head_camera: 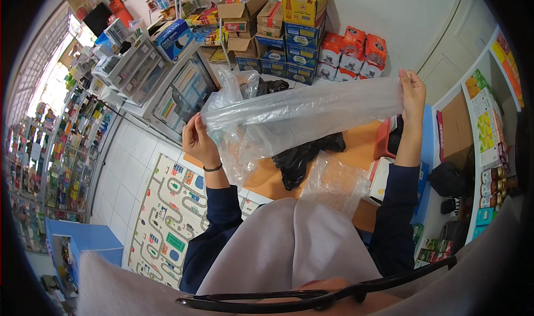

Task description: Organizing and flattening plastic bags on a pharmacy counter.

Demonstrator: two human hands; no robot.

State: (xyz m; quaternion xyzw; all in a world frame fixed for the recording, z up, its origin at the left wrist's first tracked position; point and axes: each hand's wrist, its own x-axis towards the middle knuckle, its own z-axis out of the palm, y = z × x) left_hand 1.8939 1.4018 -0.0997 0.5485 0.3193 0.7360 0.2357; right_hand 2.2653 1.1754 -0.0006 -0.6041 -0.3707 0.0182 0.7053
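Observation:
A long clear plastic bag [308, 107] is stretched between my two hands, above an orange tabletop [263, 176]. My left hand [198, 138] grips its left end, and my right hand [412, 91] pinches the far right end, held higher. Crumpled clear plastic [238, 157] hangs or lies below the left part of the bag; where one sheet ends and another begins I cannot tell. Beneath the stretched bag lies a bunched black plastic bag [294, 165]. Nearer to me rests another clear plastic sheet [333, 178].
A red container [383, 138] and a white box [379, 178] stand at the table's right side. Shelves with packaged goods [486, 128] rise on the right. Stacked cartons [300, 53] and wrapped packs [352, 53] line the back wall. A road-patterned mat [167, 220] covers floor at left.

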